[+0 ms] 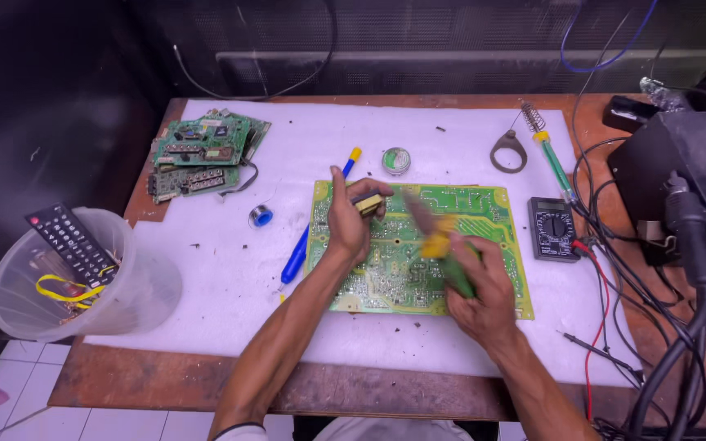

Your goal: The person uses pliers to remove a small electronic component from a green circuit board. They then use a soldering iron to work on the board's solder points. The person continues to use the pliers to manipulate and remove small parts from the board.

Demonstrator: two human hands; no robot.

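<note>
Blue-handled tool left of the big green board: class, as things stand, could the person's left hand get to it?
Probably yes. The blue-handled tool lies uncovered on the white mat, just beside the left hand, with nothing between them. But that hand already pinches a small yellowish part, so it would have to free its fingers first.

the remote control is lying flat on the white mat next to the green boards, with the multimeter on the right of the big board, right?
Not quite. The head view shows the remote control standing in the clear plastic bucket at left, not on the white mat. The multimeter is indeed right of the big board.
</note>
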